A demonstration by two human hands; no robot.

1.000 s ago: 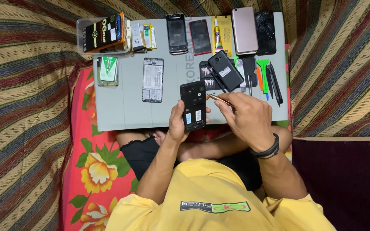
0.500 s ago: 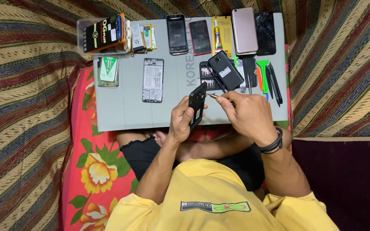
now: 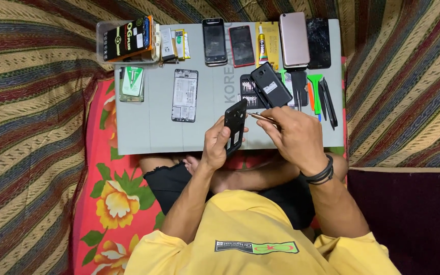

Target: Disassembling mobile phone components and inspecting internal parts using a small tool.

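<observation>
Left hand (image 3: 215, 145): grips an opened black phone (image 3: 235, 125), tilted on edge above the near rim of the grey work mat (image 3: 148, 127); fingers wrap its lower half, thumb on the side.
Right hand (image 3: 294, 135): pinches a thin metal tool (image 3: 259, 116), its tip pointing left toward the upper part of the phone; the tip looks just beside the phone, contact cannot be told.
Phone position: held in the air between both hands, not lying on the mat.
Close by: a second black phone (image 3: 271, 85) lies tilted on a dark tool case (image 3: 248, 91), just behind the right hand.
Further items: a bare phone frame (image 3: 185, 95) mid-mat, a green packet (image 3: 131, 82) at the left, 4 handsets in a row along the far edge, among them a pink phone (image 3: 295, 39), and green and black pry tools (image 3: 322, 94) at the right.
Risk 1: the phone is tilted and gripped 1-handed, so a firm push from the tool could twist it loose.
Risk 2: a slipping tip could scratch the exposed inside or jab the left fingers.
Risk 3: any small part freed up here would likely drop into the lap or the patterned cloth (image 3: 31, 102) and be hard to find.
</observation>
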